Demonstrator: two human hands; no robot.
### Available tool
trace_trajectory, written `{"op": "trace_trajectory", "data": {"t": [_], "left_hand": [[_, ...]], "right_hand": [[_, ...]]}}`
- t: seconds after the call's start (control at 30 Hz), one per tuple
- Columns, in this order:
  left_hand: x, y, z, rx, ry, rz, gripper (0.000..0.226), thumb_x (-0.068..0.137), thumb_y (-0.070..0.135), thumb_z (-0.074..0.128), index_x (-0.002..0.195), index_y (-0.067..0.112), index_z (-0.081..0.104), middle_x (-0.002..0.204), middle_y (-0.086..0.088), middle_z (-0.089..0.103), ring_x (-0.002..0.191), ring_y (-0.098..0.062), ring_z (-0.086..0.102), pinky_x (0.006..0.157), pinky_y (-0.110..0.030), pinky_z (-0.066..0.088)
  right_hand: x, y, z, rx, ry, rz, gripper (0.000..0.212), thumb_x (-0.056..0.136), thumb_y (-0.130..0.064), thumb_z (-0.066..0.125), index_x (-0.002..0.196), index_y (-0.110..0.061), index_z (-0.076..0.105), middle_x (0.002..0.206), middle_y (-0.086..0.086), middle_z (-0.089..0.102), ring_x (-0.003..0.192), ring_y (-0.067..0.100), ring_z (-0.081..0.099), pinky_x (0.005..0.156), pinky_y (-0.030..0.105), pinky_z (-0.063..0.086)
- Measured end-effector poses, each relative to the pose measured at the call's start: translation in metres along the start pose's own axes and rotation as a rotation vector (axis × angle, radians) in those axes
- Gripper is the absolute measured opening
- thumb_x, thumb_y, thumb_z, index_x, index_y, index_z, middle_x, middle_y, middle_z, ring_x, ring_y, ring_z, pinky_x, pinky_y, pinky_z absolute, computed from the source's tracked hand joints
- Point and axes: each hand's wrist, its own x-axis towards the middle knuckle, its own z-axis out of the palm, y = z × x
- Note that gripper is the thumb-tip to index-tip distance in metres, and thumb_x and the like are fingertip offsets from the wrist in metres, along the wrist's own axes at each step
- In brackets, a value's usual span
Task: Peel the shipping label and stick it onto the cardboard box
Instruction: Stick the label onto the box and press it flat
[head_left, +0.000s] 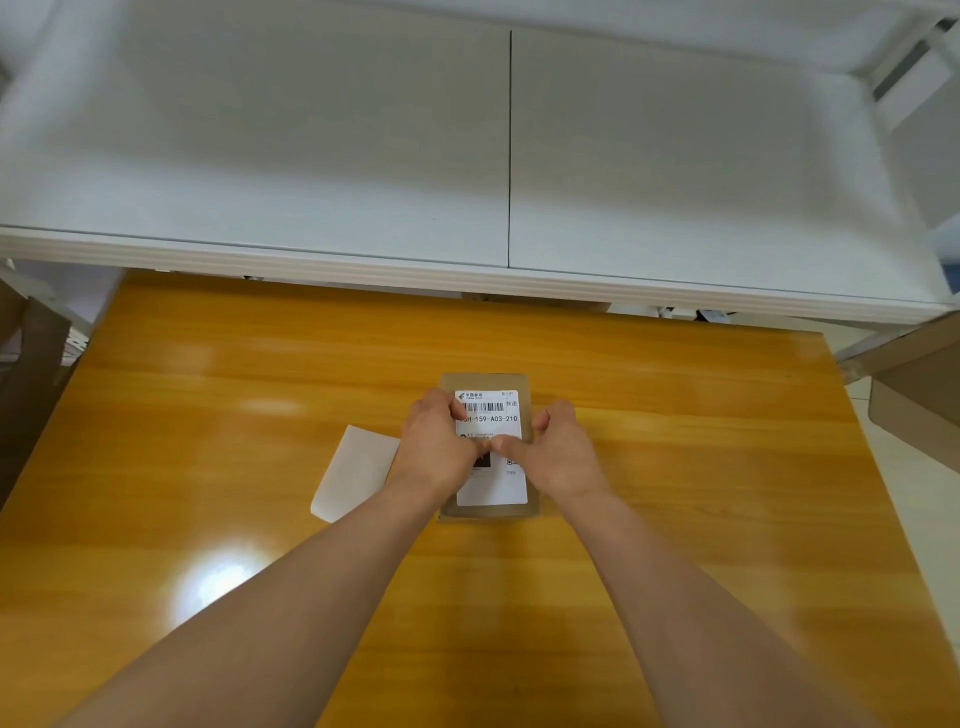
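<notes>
Wooden table (260, 389), "CHINA POST" shipping label (493, 421) reading "159-A03-210", cardboard box (527, 384)

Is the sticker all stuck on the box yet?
Nearly. The white printed shipping label already lies on the small brown cardboard box, and its blank white backing sheet sits aside. Left hand and right hand are pressing it. Only smoothing remains.

— What's on that glossy orange wooden table (675, 467) right now?
— A blank white backing sheet (356, 470) lying flat at left. A white table (311, 156) beyond, brown cardboard (919, 395) at right edge.
</notes>
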Motion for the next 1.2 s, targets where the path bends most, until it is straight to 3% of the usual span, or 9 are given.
{"op": "trace_trajectory", "data": {"t": [0.23, 0.4, 0.57, 0.67, 0.8, 0.93, 1.0, 1.1, 1.2], "left_hand": [[0.0, -0.001, -0.003, 0.006, -0.035, 0.01, 0.037, 0.078, 0.006, 0.076, 0.093, 0.019, 0.045, 0.102, -0.006, 0.05, 0.087, -0.022, 0.052, 0.052, -0.019, 0.036], [-0.001, 0.0, -0.009, -0.069, -0.074, -0.017, 0.031, 0.081, -0.007, 0.062, 0.092, 0.016, 0.046, 0.088, -0.003, 0.048, 0.073, -0.017, 0.049, 0.054, -0.025, 0.042], [-0.006, 0.001, -0.021, -0.188, -0.145, -0.089, 0.034, 0.084, -0.016, 0.048, 0.084, 0.017, 0.043, 0.073, 0.003, 0.04, 0.064, -0.011, 0.039, 0.053, -0.021, 0.036], [-0.005, 0.0, -0.024, -0.243, -0.171, -0.141, 0.034, 0.085, -0.016, 0.039, 0.084, 0.018, 0.042, 0.074, 0.003, 0.039, 0.069, -0.014, 0.038, 0.054, -0.023, 0.032], [-0.006, 0.006, -0.026, -0.309, -0.154, -0.187, 0.036, 0.083, -0.008, 0.063, 0.102, 0.014, 0.042, 0.081, 0.003, 0.044, 0.074, -0.015, 0.049, 0.054, -0.021, 0.039], [-0.005, 0.017, -0.025, -0.285, -0.126, -0.156, 0.081, 0.076, -0.001, 0.08, 0.134, 0.014, 0.026, 0.084, 0.004, 0.048, 0.071, -0.007, 0.056, 0.045, -0.012, 0.043], [0.001, 0.014, -0.025, -0.234, -0.136, -0.141, 0.108, 0.07, 0.004, 0.085, 0.149, 0.019, 0.014, 0.103, -0.004, 0.055, 0.09, -0.018, 0.062, 0.06, -0.019, 0.05], [0.006, 0.012, -0.026, -0.096, -0.177, -0.115, 0.12, 0.063, 0.013, 0.089, 0.153, 0.032, 0.011, 0.129, -0.016, 0.053, 0.114, -0.032, 0.059, 0.09, -0.048, 0.055], [0.011, 0.012, -0.027, -0.058, -0.208, -0.111, 0.116, 0.061, 0.012, 0.089, 0.152, 0.03, 0.018, 0.127, -0.014, 0.058, 0.112, -0.031, 0.061, 0.092, -0.051, 0.054]], "right_hand": [[0.0, 0.001, 0.004, 0.001, 0.0, 0.023, 0.048, 0.079, -0.022, 0.081, 0.103, -0.015, 0.04, 0.107, 0.008, 0.061, 0.074, 0.017, 0.057, 0.046, 0.022, 0.034], [0.001, 0.0, -0.003, 0.033, -0.045, 0.081, 0.033, 0.088, -0.013, 0.07, 0.103, -0.012, 0.041, 0.092, 0.001, 0.054, 0.072, 0.013, 0.051, 0.053, 0.023, 0.036], [0.002, 0.001, -0.008, 0.034, -0.072, 0.091, 0.021, 0.092, -0.007, 0.061, 0.103, -0.012, 0.044, 0.096, 0.004, 0.054, 0.077, 0.016, 0.048, 0.055, 0.025, 0.036], [0.004, 0.0, -0.01, 0.036, -0.071, 0.099, 0.018, 0.093, -0.009, 0.058, 0.105, -0.013, 0.046, 0.093, 0.004, 0.056, 0.081, 0.02, 0.052, 0.07, 0.035, 0.051], [0.007, -0.006, -0.011, 0.02, -0.081, 0.09, 0.056, 0.084, -0.028, 0.076, 0.128, -0.012, 0.044, 0.114, 0.006, 0.058, 0.101, 0.023, 0.059, 0.082, 0.034, 0.048], [0.013, -0.009, -0.004, -0.047, -0.107, 0.089, 0.096, 0.068, -0.032, 0.089, 0.145, -0.013, 0.034, 0.137, 0.011, 0.053, 0.12, 0.028, 0.057, 0.095, 0.039, 0.051], [0.014, -0.012, -0.004, -0.096, -0.109, 0.076, 0.102, 0.064, -0.03, 0.091, 0.146, -0.014, 0.032, 0.139, 0.011, 0.05, 0.123, 0.028, 0.055, 0.095, 0.039, 0.051], [0.016, -0.013, -0.005, -0.172, -0.106, 0.042, 0.106, 0.063, -0.027, 0.092, 0.148, -0.015, 0.03, 0.142, 0.011, 0.045, 0.126, 0.029, 0.051, 0.097, 0.04, 0.048], [0.019, -0.016, -0.005, -0.189, -0.121, 0.055, 0.103, 0.061, -0.025, 0.093, 0.145, -0.016, 0.033, 0.14, 0.011, 0.048, 0.125, 0.028, 0.052, 0.099, 0.041, 0.049]]}}
